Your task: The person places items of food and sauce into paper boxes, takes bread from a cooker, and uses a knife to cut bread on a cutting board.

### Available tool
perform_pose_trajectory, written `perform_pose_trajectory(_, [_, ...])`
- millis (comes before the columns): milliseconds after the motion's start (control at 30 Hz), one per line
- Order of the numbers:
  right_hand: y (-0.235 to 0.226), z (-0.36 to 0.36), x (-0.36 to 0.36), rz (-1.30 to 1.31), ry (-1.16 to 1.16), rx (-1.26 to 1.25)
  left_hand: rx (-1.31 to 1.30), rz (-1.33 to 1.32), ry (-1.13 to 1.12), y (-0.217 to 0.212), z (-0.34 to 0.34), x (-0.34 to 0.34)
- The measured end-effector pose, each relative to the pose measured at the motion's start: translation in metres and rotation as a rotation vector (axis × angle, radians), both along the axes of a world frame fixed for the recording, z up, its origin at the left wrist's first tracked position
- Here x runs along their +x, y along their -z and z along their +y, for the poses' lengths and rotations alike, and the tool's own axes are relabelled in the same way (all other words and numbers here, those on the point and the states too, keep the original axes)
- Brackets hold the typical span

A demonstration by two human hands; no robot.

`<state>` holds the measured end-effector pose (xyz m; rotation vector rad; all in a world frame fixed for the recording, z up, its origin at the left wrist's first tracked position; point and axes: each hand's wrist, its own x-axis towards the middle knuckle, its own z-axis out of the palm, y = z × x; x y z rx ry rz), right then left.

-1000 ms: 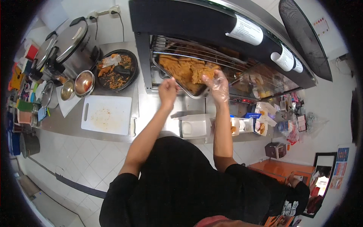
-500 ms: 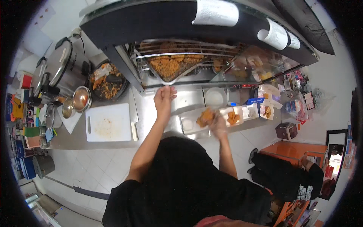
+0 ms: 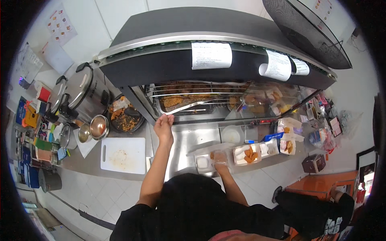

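My left hand (image 3: 163, 127) is raised to the warming cabinet (image 3: 181, 125), its fingers closed at the front corner of a metal tray (image 3: 185, 107). Breaded fried pieces (image 3: 173, 101) lie in that tray. Lower down, my right hand (image 3: 220, 158), seemingly inside a clear plastic glove, is over an open white takeaway box (image 3: 201, 170). A fried chicken piece (image 3: 212, 155) shows partly beside its fingers; the rest is hidden. A white mound (image 3: 202, 162) sits in the same box, left of the hand.
Another open box (image 3: 247, 155) with fried pieces stands to the right, more boxes (image 3: 286, 145) beyond. Behind is a round white bowl (image 3: 233, 135). At left are a cutting board (image 3: 123, 156), a dark crumb-filled pan (image 3: 128, 120) and a large pot (image 3: 86, 94). Another person (image 3: 317, 209) is at lower right.
My right hand has come down to the left with the fried chicken piece, into the box. My left hand stays at the tray corner. The view has tilted upward.
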<state>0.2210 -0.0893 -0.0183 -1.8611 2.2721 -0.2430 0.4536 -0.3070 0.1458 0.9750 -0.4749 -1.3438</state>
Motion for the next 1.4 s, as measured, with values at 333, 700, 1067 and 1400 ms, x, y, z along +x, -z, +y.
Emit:
perform_pose_trajectory(333, [-0.009,0.013,-0.014,-0.091,-0.116,0.357,0.012,0.038,0.066,-0.021,0.041,-0.004])
perform_pose_trajectory(700, [0.044,0.012,-0.019,-0.077,-0.056,0.021,-0.016,-0.082,0.026,0.001,-0.001,0.0])
perform_pose_trajectory(1067, [-0.046,-0.003,0.002,-0.073,-0.089,0.403,0.009,-0.029,-0.106,-0.01,-0.035,-0.015])
perform_pose_trajectory(1400, [-0.236,-0.107,0.168,-0.15,-0.369,0.254,-0.002,-0.174,0.094,-0.021,0.06,0.109])
